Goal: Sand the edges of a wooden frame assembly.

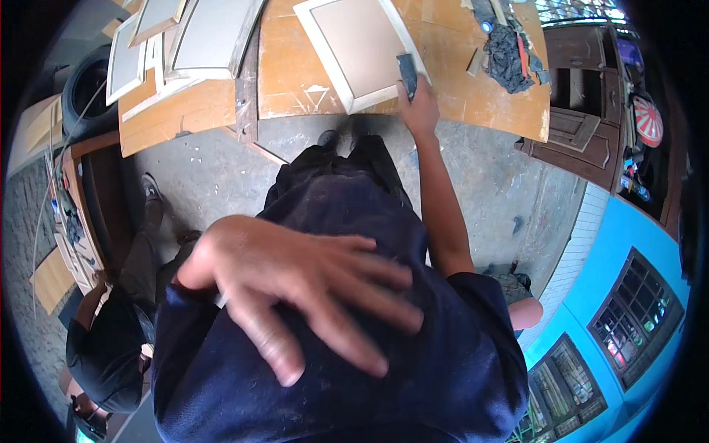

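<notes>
My left hand (303, 284) is raised in front of the dark blue shirt on my chest. Its fingers are spread, slightly smeared by motion, and nothing is in them. Out at the workbench, my right hand (419, 111) grips a dark grey sanding block (407, 71). The block rests on the right-hand rail of a pale wooden frame with a beige panel (356, 50). That frame lies tilted on the orange-brown bench top (288, 92), one corner near the front edge.
Several similar framed panels (210, 40) are piled at the bench's left. A crumpled dark cloth (506, 59) lies among tools at its right. A tyre (85, 96) stands beyond the left end. A person in black (111, 347) is at the lower left. Brown cabinets (580, 140) stand right.
</notes>
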The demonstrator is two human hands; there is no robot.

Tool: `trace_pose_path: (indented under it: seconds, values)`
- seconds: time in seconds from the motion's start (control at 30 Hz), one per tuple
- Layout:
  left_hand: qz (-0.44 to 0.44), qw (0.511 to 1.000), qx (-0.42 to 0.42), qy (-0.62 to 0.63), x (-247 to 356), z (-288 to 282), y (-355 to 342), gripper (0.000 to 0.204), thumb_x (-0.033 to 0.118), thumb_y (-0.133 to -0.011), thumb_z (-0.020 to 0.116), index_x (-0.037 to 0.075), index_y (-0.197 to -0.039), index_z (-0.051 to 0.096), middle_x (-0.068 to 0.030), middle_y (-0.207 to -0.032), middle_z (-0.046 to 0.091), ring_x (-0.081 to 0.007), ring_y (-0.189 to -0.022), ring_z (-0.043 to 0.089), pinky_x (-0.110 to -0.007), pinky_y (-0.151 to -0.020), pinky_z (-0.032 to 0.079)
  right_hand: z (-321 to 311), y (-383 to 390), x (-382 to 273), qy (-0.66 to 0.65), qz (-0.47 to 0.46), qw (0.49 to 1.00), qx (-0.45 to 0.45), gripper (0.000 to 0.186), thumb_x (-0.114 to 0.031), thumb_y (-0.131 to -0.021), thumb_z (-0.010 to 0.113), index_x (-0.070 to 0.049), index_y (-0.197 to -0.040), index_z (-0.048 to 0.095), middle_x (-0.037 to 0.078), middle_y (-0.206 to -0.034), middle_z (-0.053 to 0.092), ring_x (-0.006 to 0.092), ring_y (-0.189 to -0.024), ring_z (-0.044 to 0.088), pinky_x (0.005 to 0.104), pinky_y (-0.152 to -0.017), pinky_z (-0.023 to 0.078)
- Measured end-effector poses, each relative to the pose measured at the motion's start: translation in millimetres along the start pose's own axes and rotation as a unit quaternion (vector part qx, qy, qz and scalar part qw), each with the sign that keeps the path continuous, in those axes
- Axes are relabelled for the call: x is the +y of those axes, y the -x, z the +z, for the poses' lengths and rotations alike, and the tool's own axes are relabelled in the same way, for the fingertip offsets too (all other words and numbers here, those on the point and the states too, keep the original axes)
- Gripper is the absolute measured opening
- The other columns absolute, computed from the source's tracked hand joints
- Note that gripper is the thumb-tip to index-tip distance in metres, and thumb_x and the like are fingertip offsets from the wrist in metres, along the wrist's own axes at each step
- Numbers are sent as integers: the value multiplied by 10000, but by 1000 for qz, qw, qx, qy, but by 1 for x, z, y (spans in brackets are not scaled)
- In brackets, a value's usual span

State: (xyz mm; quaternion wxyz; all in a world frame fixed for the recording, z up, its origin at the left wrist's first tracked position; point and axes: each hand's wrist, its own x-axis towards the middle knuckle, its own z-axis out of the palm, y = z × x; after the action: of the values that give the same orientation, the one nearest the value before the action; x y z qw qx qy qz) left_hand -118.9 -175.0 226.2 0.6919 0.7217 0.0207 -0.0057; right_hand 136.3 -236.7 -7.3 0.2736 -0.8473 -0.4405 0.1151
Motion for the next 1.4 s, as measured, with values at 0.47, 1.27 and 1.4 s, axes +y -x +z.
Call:
trace_pose_path:
  seconds: [0.47,1.27,1.4]
  values:
    - [-360,753,11,-551,-74,-13,-3,471,503,-947,581,180,-1281,660,-108,-1450,530,-380,-1422,377,-674,-1126,260,-3,2,11,-25,0,1000,11,482,-414,-901,669,-62,-1210,555,257,-1022,654,470,-946,627,544,-790,500]
    - [-62,778,432,-452,-213,-54,-114,580,373,-995,454,123,-1514,380,-162,-1609,267,-399,-1492,191,-691,-1137,118,-17,52,-31,-183,108,972,104,498,-302,-894,741,9,-1247,577,216,-987,683,364,-857,663,402,-800,526]
    - [-114,769,412,-476,-212,-53,-118,567,344,-986,468,61,-1476,435,-194,-1581,322,-447,-1472,216,-664,-1155,165,-12,84,-21,-133,46,977,163,506,-228,-954,659,17,-1370,506,243,-1121,664,382,-932,665,410,-843,526]
